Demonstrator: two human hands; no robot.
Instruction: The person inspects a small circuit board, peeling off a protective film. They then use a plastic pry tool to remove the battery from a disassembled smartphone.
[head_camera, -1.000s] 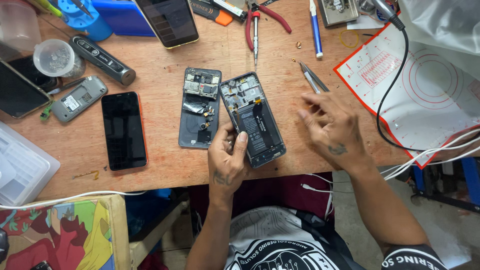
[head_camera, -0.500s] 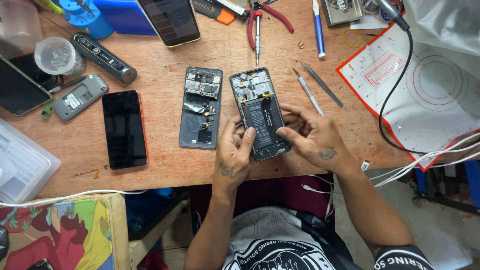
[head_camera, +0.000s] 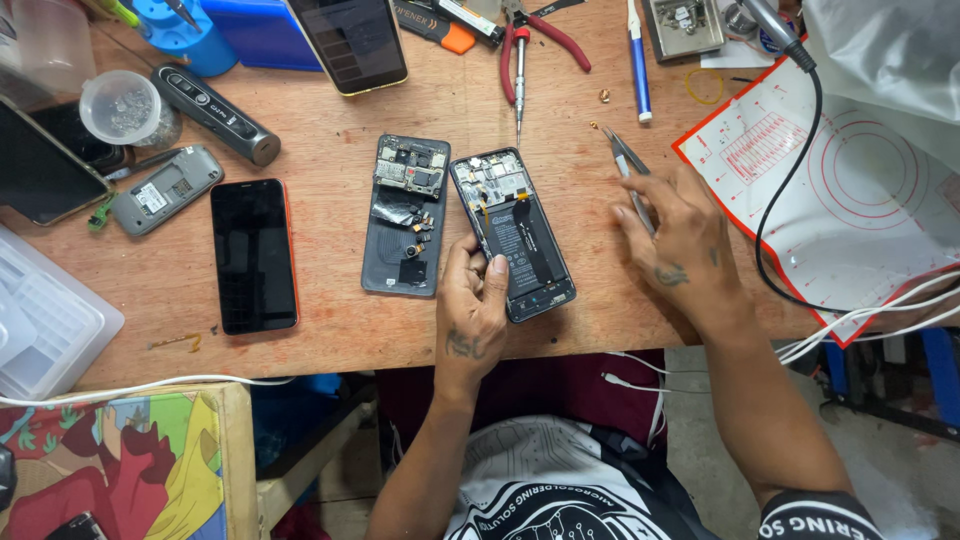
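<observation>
wooden bench (head_camera: 330, 330) | opened phone (head_camera: 512, 232) near front edge, back off, board and battery bare | my left hand (head_camera: 472, 305) pinches its lower left side | my right hand (head_camera: 672, 240) closes on tweezers (head_camera: 626, 160) | removed back cover (head_camera: 405, 214) just left | reassembly not begun

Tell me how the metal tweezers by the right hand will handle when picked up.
The tweezers look thin and metallic, so probably light and stiff, springy if squeezed. Their smooth, narrow arms may slip from the fingers. Lying flat on the wooden table, they seem unlikely to roll, though the fine tips could bend.
</observation>
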